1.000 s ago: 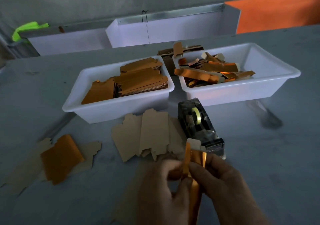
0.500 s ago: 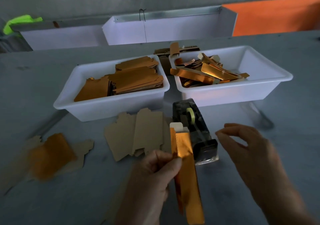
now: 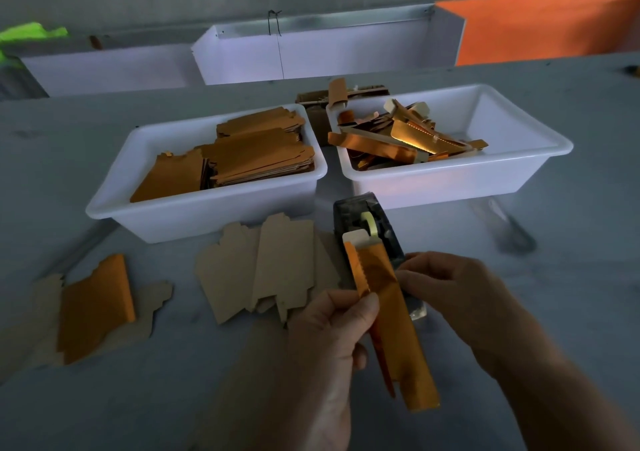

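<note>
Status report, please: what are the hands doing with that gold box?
Left hand pinches the folded gold box. Right hand at the tape dispenser, fingers curled, hold unclear. Flat card blanks lie left, not in the way.

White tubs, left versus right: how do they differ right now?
The left tub holds flat orange blanks in neat stacks; the right tub holds folded orange pieces in a loose jumble. The left tub is covered nearly end to end; the right tub's right part is bare. Both are white, rectangular, behind the tape dispenser.
</note>
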Tool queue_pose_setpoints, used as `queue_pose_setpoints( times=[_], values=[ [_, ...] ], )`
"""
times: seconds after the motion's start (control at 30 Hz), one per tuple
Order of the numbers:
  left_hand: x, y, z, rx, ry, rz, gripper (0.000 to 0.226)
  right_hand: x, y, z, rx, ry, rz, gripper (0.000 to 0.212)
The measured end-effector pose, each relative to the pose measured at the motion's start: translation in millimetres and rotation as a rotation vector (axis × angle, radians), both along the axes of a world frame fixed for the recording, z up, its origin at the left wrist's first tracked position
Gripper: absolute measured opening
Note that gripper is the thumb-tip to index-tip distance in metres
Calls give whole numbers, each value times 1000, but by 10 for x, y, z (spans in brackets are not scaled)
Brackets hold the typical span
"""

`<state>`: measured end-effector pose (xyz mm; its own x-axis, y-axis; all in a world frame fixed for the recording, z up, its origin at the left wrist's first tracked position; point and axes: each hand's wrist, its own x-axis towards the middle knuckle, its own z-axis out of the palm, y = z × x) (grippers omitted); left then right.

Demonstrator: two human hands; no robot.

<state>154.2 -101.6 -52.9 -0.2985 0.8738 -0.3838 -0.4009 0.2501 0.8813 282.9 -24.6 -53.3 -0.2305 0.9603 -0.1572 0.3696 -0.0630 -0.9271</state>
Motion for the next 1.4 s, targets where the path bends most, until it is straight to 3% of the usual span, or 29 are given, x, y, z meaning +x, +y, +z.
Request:
queue_pose_setpoints(
  times=[0.13, 0.27, 0.33, 0.57, 0.77, 0.93, 1.23, 1.4],
  values=[
    [8, -13, -3, 2, 16, -9, 13, -60, -8, -32, -10, 30, -28, 10],
    [7, -22, 2, 5, 17, -11, 16, -45, -79, -42, -207, 449, -62, 16],
    [6, -22, 1, 3, 25, -5, 12, -2, -132, -37, -204, 511, -73, 16],
    [-24, -14, 9, 6, 45, -52, 14, 12, -291, -117, 91, 106, -172, 12],
    [-62, 18, 62, 83, 83, -108, 18, -66, -359, -178, 153, 22, -228, 16],
    [-40, 88, 109, 56, 290, -195, 12, -99, -389, -203, 186, 38, -250, 11],
    [-35, 155, 149, 31, 461, -206, 8, -147, -358, -202, 528, -280, -215, 12],
    [-22, 132, 169, 32, 569, -227, 7, -128, -338, -239, 545, -321, -235, 16]
  ],
)
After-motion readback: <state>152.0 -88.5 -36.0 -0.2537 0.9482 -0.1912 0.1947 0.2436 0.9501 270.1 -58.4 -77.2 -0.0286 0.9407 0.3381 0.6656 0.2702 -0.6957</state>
